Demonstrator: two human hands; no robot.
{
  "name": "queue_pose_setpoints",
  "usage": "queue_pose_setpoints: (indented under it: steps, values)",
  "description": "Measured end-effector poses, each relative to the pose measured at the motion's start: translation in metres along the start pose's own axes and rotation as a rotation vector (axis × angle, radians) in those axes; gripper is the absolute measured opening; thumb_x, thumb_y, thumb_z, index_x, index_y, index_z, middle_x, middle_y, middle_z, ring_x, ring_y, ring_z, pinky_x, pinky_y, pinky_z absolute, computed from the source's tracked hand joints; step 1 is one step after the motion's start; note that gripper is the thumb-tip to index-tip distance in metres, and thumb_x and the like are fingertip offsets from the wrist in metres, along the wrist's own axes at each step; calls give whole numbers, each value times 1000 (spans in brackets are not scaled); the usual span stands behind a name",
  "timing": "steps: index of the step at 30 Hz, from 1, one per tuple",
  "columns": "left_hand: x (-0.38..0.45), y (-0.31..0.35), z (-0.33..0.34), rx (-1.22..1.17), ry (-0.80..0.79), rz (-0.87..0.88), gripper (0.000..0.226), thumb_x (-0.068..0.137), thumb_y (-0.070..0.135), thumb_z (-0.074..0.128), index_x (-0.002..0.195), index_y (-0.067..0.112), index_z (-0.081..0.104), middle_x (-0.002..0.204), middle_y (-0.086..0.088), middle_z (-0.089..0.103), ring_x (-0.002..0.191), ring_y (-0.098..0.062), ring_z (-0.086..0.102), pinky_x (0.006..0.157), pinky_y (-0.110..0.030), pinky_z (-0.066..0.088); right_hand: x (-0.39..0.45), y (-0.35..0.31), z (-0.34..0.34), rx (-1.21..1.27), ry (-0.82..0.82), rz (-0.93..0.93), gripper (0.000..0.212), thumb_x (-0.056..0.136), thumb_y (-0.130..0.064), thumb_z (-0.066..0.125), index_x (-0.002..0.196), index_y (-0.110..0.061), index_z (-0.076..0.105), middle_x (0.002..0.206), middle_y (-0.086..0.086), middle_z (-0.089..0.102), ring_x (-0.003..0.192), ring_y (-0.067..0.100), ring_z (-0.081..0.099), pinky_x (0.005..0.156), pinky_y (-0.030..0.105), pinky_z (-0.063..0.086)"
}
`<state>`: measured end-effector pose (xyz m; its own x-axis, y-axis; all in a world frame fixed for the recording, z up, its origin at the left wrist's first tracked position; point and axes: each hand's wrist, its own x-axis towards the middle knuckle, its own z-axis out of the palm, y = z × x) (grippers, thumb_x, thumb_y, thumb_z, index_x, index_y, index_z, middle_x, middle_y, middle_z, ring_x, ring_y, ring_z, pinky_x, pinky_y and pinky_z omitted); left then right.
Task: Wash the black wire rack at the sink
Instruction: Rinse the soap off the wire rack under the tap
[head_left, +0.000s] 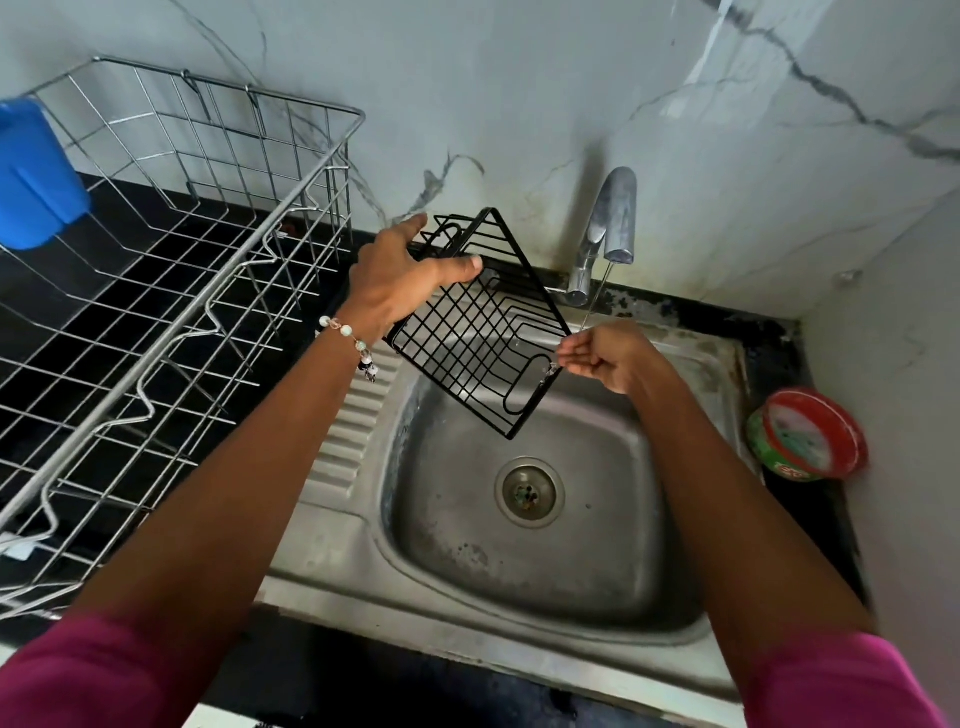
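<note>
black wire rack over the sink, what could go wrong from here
The black wire rack is tilted over the steel sink, gripped by the left hand at one edge only; wet, it may slip. The thin stream from the chrome tap lands on the cupped right hand, so it may splash.

Both forearms are reaching forward from the lower corners, converging toward twelve o'clock, each ending in a pink sleeve near the bottom edge. The left hand (400, 283) is sitting at about eleven o'clock of centre, back of the hand facing up, thumb stretching toward three o'clock and the fingers wrapping over the edge of the black wire rack (478, 322), gripping it. A beaded bracelet (348, 340) is circling the left wrist. The right hand (605, 356) is hovering at about one o'clock, palm turning leftward, fingers loosely curling, fingertips meeting the rack's corner at nine o'clock of the hand.
</note>
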<state>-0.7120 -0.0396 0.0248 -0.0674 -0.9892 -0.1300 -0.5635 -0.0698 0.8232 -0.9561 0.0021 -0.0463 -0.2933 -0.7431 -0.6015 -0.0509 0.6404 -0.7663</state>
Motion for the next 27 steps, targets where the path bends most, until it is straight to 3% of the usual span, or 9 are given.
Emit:
queue_pose_setpoints:
  steps: [4,8,12,15,17,19,22,25,27]
  values:
    - [2,-2,4,-2,3,8,131,30,90,65,144,32,37,139,-3,54,119,-29,57,105,-50,40,-7,-3,1,-106,-102,21,38,84,22,27,97,12,61,106,26,64,101,35,65,90,40,53]
    - [-1,-8,7,-81,-40,6,127,34,85,71,145,33,36,150,-3,42,127,-25,50,104,-49,43,-5,-5,1,-32,-44,6,38,88,16,27,106,13,60,111,26,63,107,35,62,95,41,51]
    - [-4,-18,12,-198,-127,18,106,57,55,77,149,29,31,152,-2,38,133,-24,44,108,-51,37,-3,-2,1,29,-90,-11,35,90,13,28,100,10,61,103,24,64,97,31,64,93,40,52]
    - [-4,-29,21,-310,-166,4,87,75,20,72,150,31,29,154,-4,34,139,-23,35,112,-39,23,-1,0,0,44,-49,-40,30,96,2,33,91,4,63,98,21,65,89,27,62,89,38,52]
    - [-6,-36,26,-359,-182,-18,90,73,10,68,149,38,28,156,-1,30,139,-22,35,113,-50,27,-1,2,-3,130,-68,-30,29,96,1,35,94,5,63,95,21,66,89,28,64,80,33,56]
    - [-7,-42,29,-413,-202,-33,95,68,5,64,148,41,27,155,-3,33,134,-21,43,111,-52,32,1,3,-10,155,-31,-27,32,97,2,31,91,3,62,97,21,65,88,29,64,75,31,56]
    - [-10,-45,32,-442,-208,-21,93,79,-14,51,151,37,22,143,-10,48,119,-13,54,102,-37,44,3,5,-17,109,-53,-4,32,97,2,31,95,7,63,101,24,66,92,31,66,84,36,55]
    - [-9,-48,38,-466,-216,10,97,77,-24,44,151,34,23,132,-5,58,114,-2,53,84,-24,52,3,4,-19,92,-20,8,34,96,4,29,104,10,62,104,24,66,95,31,65,95,41,51]
    - [-9,-51,41,-466,-231,29,101,73,-26,44,151,35,24,130,-2,60,109,0,53,82,-22,52,-1,1,-15,126,-46,-14,32,96,4,32,109,11,60,109,25,65,101,32,65,95,40,51]
